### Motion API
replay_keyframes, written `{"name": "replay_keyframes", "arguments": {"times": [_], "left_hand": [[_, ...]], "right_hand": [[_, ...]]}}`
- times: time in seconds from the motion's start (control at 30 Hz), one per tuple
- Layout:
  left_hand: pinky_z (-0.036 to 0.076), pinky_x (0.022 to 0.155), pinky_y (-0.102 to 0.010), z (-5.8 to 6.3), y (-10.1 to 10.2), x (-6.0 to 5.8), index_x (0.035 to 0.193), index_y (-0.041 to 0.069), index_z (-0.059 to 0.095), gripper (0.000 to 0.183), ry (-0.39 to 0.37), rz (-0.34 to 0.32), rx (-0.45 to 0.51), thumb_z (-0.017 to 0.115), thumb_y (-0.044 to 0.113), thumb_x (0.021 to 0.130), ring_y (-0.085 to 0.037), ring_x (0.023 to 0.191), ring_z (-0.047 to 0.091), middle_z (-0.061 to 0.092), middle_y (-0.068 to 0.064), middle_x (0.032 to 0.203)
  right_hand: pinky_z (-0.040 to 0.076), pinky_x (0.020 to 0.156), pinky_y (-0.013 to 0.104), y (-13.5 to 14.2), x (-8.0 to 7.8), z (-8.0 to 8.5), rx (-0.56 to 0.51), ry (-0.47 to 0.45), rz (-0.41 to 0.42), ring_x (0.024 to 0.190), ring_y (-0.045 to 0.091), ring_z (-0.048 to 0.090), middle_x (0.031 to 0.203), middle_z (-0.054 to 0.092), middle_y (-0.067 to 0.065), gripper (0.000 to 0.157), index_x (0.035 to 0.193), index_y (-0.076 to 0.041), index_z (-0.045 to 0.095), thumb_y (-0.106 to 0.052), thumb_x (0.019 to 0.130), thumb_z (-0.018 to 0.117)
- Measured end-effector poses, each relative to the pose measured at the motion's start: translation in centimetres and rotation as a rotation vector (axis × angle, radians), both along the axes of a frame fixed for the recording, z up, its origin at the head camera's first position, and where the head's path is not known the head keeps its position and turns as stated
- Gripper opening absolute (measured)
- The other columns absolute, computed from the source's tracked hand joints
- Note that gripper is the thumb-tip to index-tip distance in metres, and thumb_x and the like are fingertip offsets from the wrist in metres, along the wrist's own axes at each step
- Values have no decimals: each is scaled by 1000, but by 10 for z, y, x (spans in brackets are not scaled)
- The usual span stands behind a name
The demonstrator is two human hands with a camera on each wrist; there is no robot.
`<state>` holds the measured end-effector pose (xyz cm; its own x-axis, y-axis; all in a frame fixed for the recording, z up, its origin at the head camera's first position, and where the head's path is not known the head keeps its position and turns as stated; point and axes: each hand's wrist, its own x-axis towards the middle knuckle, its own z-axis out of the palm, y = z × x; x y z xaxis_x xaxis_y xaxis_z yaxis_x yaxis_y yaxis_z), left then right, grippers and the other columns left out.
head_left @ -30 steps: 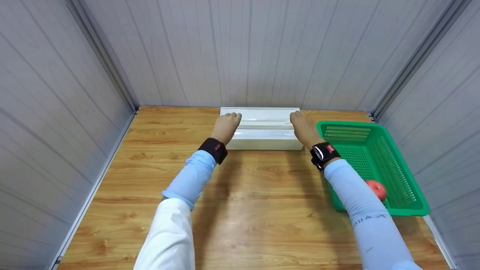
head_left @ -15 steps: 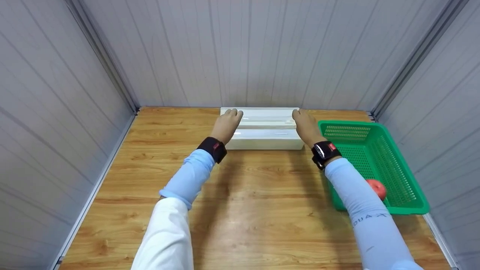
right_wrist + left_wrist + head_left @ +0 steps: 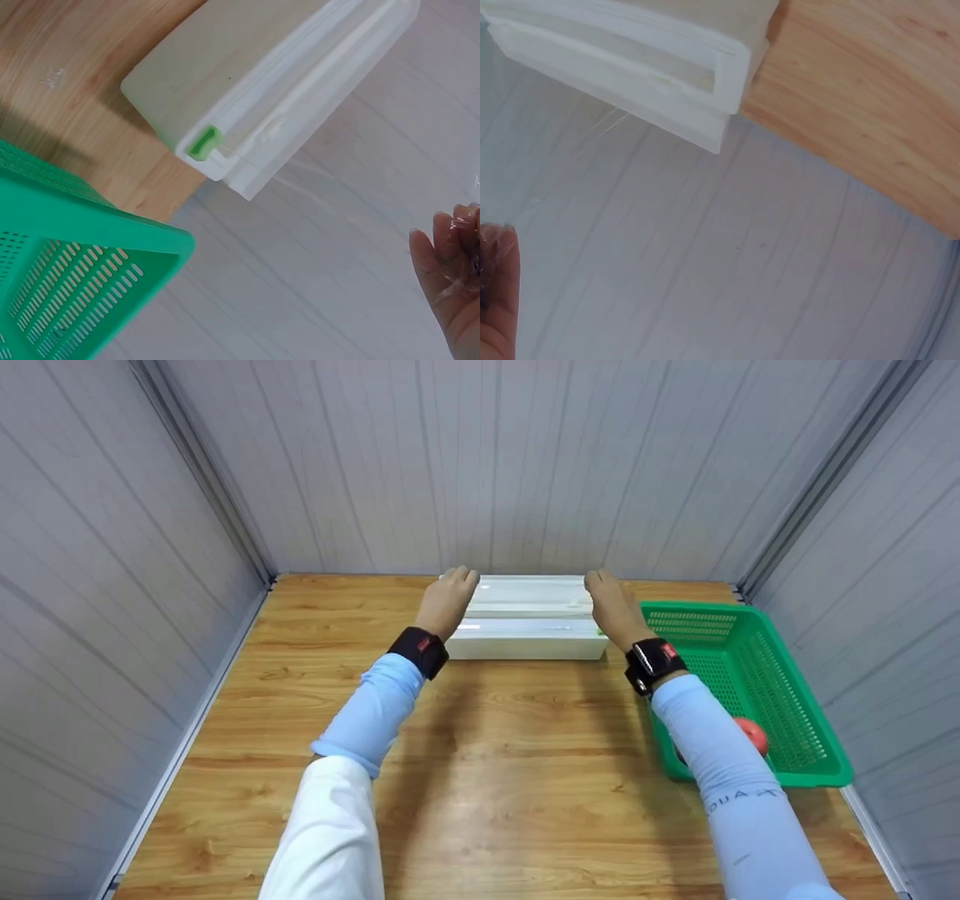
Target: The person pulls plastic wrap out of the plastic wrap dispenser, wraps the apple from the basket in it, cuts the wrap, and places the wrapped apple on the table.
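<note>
A white cling film dispenser [image 3: 526, 649] stands by the back wall, its lid raised. Above its left end, my left hand [image 3: 448, 601] pinches one side of a clear sheet of cling film [image 3: 532, 591]. My right hand [image 3: 616, 611] pinches the other side above the right end. Crumpled film [image 3: 490, 244] shows at the left fingertips in the left wrist view. The right wrist view has more film [image 3: 459, 289] in the curled right fingers and a green piece [image 3: 204, 142] at the dispenser's end. The stretched film is mostly too transparent to trace.
A green plastic basket [image 3: 814, 781] stands right of the dispenser, under the right forearm. Inside lies a round red fruit [image 3: 752, 735], partly hidden by the sleeve. The wooden table [image 3: 510, 780] meets pale panel walls [image 3: 525, 465] at the back and both sides.
Both hands have risen slightly up and away from the dispenser, still pinching the film. The dispenser's green piece has come into view beside the right hand. The basket has stayed put.
</note>
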<state>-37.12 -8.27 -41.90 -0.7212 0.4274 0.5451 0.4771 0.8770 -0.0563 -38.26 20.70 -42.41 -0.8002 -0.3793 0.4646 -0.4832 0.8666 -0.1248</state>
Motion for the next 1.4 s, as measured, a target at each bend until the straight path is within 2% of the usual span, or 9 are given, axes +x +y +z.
{"name": "replay_keyframes", "arguments": {"times": [0.2,0.4,0.63,0.73,0.9,1.1,1.4], "left_hand": [[55,65,-35,6,-2,-1,92,-1,56,12,-1,3,34,44,-4,91,-27,82,61,59,-13,87],[55,67,-35,16,0,-3,93,-1,57,13,32,3,53,45,-4,91,-27,83,61,61,-13,88],[55,73,-35,28,0,-3,97,0,58,14,24,-9,75,45,-3,91,-27,89,61,63,-12,94],[55,75,-34,33,0,-3,99,0,59,16,28,-19,87,46,-4,91,-27,90,61,63,-12,95],[54,76,-33,41,-1,-4,99,0,59,17,34,-25,120,46,-6,90,-27,89,60,63,-13,95],[53,76,-32,46,-2,-3,98,-1,60,18,41,-39,152,46,-7,90,-27,87,59,63,-13,93],[54,75,-32,60,-7,-1,98,0,61,18,86,-46,138,45,-5,91,-27,87,60,63,-13,93]], "right_hand": [[49,67,44,-1,1,6,-18,1,13,79,37,57,92,57,21,18,96,4,51,15,86,42],[49,75,45,1,0,18,-84,-5,25,88,39,56,93,55,23,17,95,6,51,16,86,41],[48,70,46,3,1,29,-98,104,86,81,39,55,86,55,23,9,93,8,51,8,92,43],[48,67,45,4,3,35,-111,121,105,80,38,55,86,55,23,10,94,8,52,5,94,43],[49,66,43,3,4,45,-119,137,104,79,37,56,86,55,23,12,95,8,53,0,95,44],[51,69,43,3,7,54,-109,121,86,84,37,57,89,57,23,10,97,8,55,5,93,46],[51,66,42,1,10,66,-133,132,78,83,36,57,89,56,22,11,98,7,55,4,94,45]]}}
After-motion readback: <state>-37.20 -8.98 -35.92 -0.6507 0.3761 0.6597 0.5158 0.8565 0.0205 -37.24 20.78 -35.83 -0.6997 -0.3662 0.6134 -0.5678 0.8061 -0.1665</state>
